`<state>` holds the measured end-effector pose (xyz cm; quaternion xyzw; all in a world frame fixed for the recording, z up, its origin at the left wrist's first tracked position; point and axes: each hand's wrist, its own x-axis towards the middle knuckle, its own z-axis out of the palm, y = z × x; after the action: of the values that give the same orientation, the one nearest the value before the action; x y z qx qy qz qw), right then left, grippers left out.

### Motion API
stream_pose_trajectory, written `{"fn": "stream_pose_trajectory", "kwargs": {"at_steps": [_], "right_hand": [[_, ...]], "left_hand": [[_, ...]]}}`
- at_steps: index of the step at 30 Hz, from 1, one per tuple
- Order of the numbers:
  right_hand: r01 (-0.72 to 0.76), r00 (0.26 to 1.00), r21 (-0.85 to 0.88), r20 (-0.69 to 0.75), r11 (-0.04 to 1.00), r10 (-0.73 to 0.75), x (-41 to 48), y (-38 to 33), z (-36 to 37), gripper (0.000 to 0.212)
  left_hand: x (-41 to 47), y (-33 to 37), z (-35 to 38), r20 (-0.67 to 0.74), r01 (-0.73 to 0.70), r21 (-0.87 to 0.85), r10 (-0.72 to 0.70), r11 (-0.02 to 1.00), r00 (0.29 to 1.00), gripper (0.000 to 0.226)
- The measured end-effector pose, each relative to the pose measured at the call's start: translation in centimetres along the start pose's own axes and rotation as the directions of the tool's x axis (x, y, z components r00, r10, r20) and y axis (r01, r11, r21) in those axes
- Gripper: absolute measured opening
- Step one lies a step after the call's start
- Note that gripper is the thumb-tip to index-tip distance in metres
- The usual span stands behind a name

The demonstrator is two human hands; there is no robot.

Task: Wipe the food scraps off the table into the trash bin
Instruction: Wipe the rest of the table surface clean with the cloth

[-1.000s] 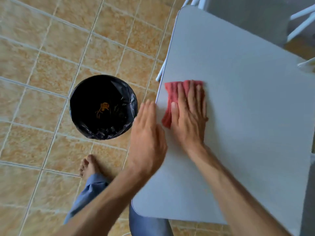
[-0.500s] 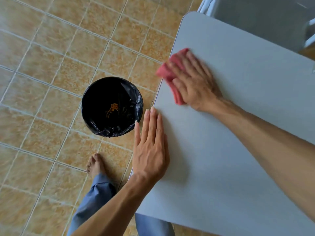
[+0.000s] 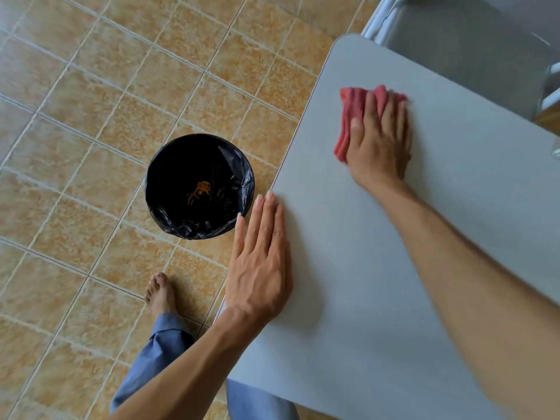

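My right hand [image 3: 378, 140] presses flat on a folded red cloth [image 3: 353, 116] lying on the grey table [image 3: 394, 268], a little in from its left edge. My left hand [image 3: 260, 259] lies flat with fingers together at the table's left edge, partly over the side, holding nothing. On the floor to the left of the table stands a round trash bin [image 3: 169, 204] lined with a black bag, with orange scraps [image 3: 200, 189] at the bottom. I see no scraps on the tabletop.
Tan floor tiles [image 3: 91, 116] spread out left of the table. My bare foot [image 3: 159, 294] and blue trouser leg [image 3: 151, 359] are below the bin. A white chair frame [image 3: 380, 19] stands at the table's far corner.
My right hand slid the red cloth from the table's left edge back inward to the right. The left hand stayed at the edge near the bin.
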<state>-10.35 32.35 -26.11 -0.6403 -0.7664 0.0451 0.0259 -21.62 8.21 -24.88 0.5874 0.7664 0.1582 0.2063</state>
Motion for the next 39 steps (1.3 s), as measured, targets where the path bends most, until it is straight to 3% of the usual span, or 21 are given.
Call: {"fn": "stream_pose_trajectory", "kwargs": {"at_steps": [2,4,6,7,8,9,11,13,14,16,18,21,23,26,28,29,30,32,34,36,39], "right_hand": [[-0.062,0.993,0.023,-0.100,0.998,0.064,-2.9,-2.8,0.5,0.058],[0.254,0.966,0.017,-0.060,0.967,-0.253,-7.1,-4.3,0.7,0.056],[0.596,0.801,0.010,0.065,0.803,-0.595,-9.4,-2.9,0.0,0.056],[0.677,0.733,0.005,0.091,0.736,-0.675,-8.8,-1.7,-0.7,0.056],[0.687,0.725,-0.023,0.087,0.726,-0.683,-7.8,-0.4,-0.7,0.056],[0.629,0.777,-0.055,0.061,0.776,-0.626,-6.7,0.6,-0.6,0.056],[0.328,0.944,-0.042,-0.019,0.944,-0.329,-5.0,1.5,-0.2,0.055],[0.008,0.996,0.034,-0.094,0.999,-0.005,-5.8,-0.9,0.2,0.055],[-0.054,0.991,0.059,-0.119,0.997,0.061,-7.2,-2.7,0.4,0.054],[0.149,0.985,0.077,-0.097,0.986,-0.141,-11.2,-5.7,0.3,0.054],[0.498,0.867,0.069,0.003,0.865,-0.499,-15.2,-5.9,-0.1,0.054],[0.712,0.697,0.036,0.082,0.701,-0.712,-15.3,-2.4,-0.7,0.054],[0.657,0.753,-0.027,0.072,0.753,-0.654,-13.4,0.0,-0.5,0.054],[0.170,0.984,0.008,-0.045,0.985,-0.170,-12.6,0.3,-0.2,0.054],[-0.080,0.993,0.073,-0.084,0.994,0.086,-15.2,-2.9,0.3,0.053],[-0.044,0.997,0.091,-0.065,0.995,0.050,-16.9,-4.7,0.4,0.054],[0.100,0.995,0.094,-0.023,0.991,-0.098,-18.6,-5.8,0.4,0.053],[0.456,0.886,0.094,0.049,0.885,-0.462,-20.5,-5.2,0.0,0.052],[0.607,0.791,0.058,0.058,0.793,-0.610,-19.0,-2.3,-0.5,0.051],[0.477,0.878,0.027,0.028,0.878,-0.478,-17.0,-0.2,-0.4,0.053],[0.044,0.997,0.067,-0.064,0.997,-0.039,-16.1,-1.0,0.1,0.052]], "left_hand": [[-0.1,0.0,0.0,-0.003,0.002,-0.001,-0.002,1.000,1.000,0.057],[0.1,0.1,-0.1,-0.004,0.003,0.002,-0.003,1.000,1.000,0.058],[0.2,0.1,-0.4,0.006,0.004,0.006,-0.004,1.000,1.000,0.060],[0.0,0.1,-0.6,0.006,0.010,0.010,-0.010,1.000,1.000,0.061],[-0.4,0.1,-0.9,0.006,0.022,0.016,-0.022,1.000,1.000,0.063],[-1.0,-0.1,-1.2,0.008,0.039,0.023,-0.039,0.999,0.999,0.066],[-2.9,-0.7,-1.5,0.019,0.072,0.033,-0.072,0.997,0.997,0.075],[-4.8,-1.2,-1.6,0.039,0.092,0.028,-0.093,0.995,0.995,0.082],[-5.3,-1.4,-1.5,0.048,0.101,0.019,-0.102,0.995,0.994,0.083],[-5.5,-1.6,-1.3,0.055,0.121,0.003,-0.121,0.993,0.991,0.082],[-5.2,-1.5,-1.2,0.065,0.135,-0.001,-0.135,0.991,0.989,0.081],[-5.1,-1.7,-1.2,0.079,0.127,0.002,-0.127,0.992,0.989,0.084],[-5.0,-1.8,-1.1,0.079,0.120,-0.002,-0.119,0.993,0.990,0.089],[-5.1,-1.5,-1.0,0.061,0.123,-0.016,-0.122,0.992,0.991,0.087],[-5.2,-1.6,-0.9,0.050,0.130,-0.033,-0.128,0.991,0.990,0.083],[-5.2,-1.7,-0.8,0.048,0.130,-0.042,-0.128,0.991,0.991,0.079],[-5.2,-1.8,-0.8,0.048,0.127,-0.049,-0.125,0.991,0.991,0.075],[-5.1,-2.0,-0.7,0.047,0.117,-0.053,-0.114,0.992,0.992,0.067],[-5.2,-2.1,-0.9,0.057,0.095,-0.048,-0.092,0.994,0.994,0.071],[-5.1,-2.2,-1.0,0.074,0.080,-0.048,-0.077,0.996,0.994,0.079],[-5.3,-2.3,-0.9,0.077,0.087,-0.055,-0.082,0.995,0.994,0.082]]}}
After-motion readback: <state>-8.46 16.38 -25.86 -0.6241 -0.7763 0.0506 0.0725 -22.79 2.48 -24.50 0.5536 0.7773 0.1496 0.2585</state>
